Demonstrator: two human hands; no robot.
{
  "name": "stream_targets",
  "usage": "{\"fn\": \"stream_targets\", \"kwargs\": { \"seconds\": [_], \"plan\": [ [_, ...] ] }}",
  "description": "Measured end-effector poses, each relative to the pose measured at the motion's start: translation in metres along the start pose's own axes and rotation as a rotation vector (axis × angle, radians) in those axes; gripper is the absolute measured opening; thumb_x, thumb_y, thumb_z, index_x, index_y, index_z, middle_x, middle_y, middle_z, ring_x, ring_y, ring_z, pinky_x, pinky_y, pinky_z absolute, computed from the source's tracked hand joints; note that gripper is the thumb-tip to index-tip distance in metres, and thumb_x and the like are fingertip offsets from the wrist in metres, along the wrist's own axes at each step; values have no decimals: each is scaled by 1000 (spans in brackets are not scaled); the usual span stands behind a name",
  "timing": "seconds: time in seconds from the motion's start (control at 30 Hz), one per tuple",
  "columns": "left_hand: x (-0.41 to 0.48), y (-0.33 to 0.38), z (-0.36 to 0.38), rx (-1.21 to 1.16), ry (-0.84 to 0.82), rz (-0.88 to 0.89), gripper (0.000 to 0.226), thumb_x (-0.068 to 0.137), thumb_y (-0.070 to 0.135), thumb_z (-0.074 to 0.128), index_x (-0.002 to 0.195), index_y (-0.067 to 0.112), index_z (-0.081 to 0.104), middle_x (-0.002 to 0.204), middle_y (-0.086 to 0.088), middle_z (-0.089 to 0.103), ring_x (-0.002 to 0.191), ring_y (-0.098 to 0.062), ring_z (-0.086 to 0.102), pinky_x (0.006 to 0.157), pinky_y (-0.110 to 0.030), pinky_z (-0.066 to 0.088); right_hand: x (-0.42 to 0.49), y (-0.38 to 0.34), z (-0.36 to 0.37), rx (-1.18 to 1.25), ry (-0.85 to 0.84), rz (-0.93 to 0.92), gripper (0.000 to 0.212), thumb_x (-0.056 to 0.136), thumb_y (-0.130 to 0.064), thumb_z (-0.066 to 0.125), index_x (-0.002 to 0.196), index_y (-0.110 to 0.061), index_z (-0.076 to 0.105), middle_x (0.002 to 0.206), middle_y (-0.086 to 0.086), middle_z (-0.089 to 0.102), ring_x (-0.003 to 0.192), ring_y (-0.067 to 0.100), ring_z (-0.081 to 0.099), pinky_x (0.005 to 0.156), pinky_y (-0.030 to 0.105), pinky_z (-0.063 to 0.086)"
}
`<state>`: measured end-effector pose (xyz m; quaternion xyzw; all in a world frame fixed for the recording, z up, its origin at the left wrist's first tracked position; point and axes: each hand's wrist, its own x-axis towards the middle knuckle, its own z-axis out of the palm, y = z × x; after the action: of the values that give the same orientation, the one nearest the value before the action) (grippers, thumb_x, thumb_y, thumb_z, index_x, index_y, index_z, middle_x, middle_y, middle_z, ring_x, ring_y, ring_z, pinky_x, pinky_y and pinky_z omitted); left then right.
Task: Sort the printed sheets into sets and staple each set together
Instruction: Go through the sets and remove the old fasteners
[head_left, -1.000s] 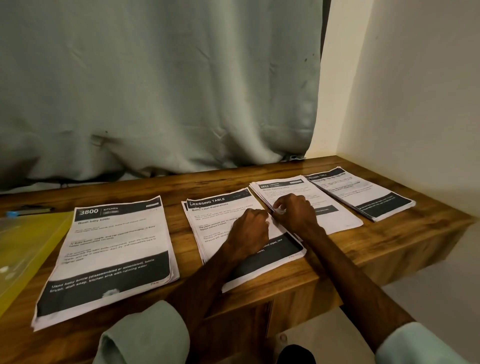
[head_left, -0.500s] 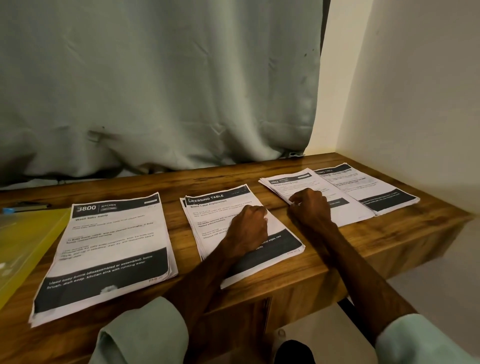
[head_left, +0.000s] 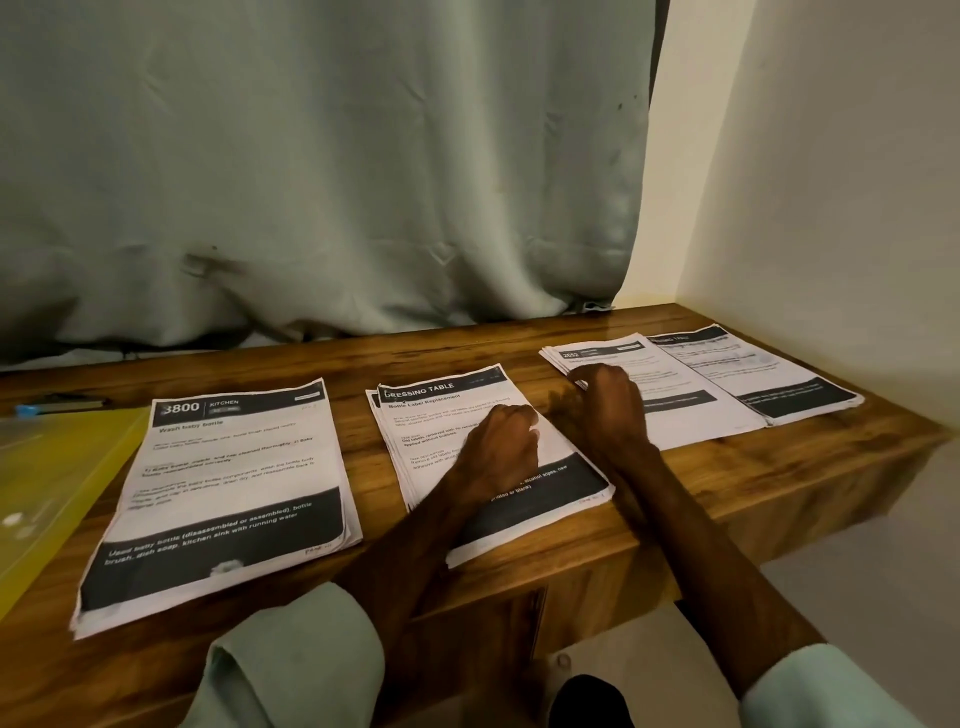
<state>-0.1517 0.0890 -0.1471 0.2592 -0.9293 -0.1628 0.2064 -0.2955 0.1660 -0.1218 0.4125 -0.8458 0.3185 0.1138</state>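
On the wooden table (head_left: 691, 483): left hand (head_left: 501, 447), clenched, rests on the Dressing Table stack (head_left: 441, 415) at centre; right hand (head_left: 605, 402) (blurred; grasp cannot be told) meets the 2652 stack (head_left: 670, 384) further right.

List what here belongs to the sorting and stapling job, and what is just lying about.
Job:
3800 KITCHEN stack
DRESSING TABLE stack, with the left hand resting on it
2652 stack, with the right hand at its edge
far-right stack
No stapler shows.

Lying about:
yellow folder
blue-ended pen
curtain
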Motion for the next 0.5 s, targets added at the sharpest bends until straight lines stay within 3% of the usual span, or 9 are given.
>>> {"fn": "stream_targets", "kwargs": {
  "seconds": [0.1, 0.2, 0.27, 0.37, 0.5],
  "plan": [
    [-1, 2, -15, -84, 159, -35, 29, 102, 14, 54, 128, 8, 61, 132, -14, 62, 128, -29, 53, 101, -36, 44, -9, -18, 8, 49, -122, -43, 25, 90, -32, 77, 110, -17, 77, 107, 5, 76, 95, 21, 70, 80, 32, 57],
    [-7, 4, -35, -29, 337, -149, 31, 100, 19, 58, 130, 10, 62, 140, -12, 57, 136, -28, 45, 110, -38, 40, -20, -23, 17, 45, -169, -55, 30, 91, -36, 75, 113, -17, 76, 108, 5, 75, 98, 19, 69, 81, 31, 56],
    [-16, 2, -44, 121, 281, -304, 50, 99, 35, 59, 143, 12, 52, 156, -17, 42, 148, -36, 29, 121, -47, 27, -27, -25, 21, 65, -179, -10, 38, 90, -39, 76, 120, -17, 72, 115, 6, 73, 103, 20, 66, 82, 31, 54],
    [-35, -3, -45, 193, 49, -529, 84, 96, 52, 60, 158, 9, 24, 165, -33, 1, 153, -53, 0, 124, -60, 9, -33, -30, 24, 59, -170, 11, 41, 91, -39, 76, 123, -14, 68, 118, 7, 71, 105, 20, 65, 82, 31, 53],
    [-48, -12, -33, 79, -35, -636, 92, 96, 58, 58, 158, 7, 13, 161, -40, -13, 150, -57, -7, 124, -62, 5, -42, -35, 25, 34, -159, -31, 38, 92, -36, 75, 119, -10, 67, 115, 10, 72, 103, 23, 67, 86, 35, 56]
  ]
}}
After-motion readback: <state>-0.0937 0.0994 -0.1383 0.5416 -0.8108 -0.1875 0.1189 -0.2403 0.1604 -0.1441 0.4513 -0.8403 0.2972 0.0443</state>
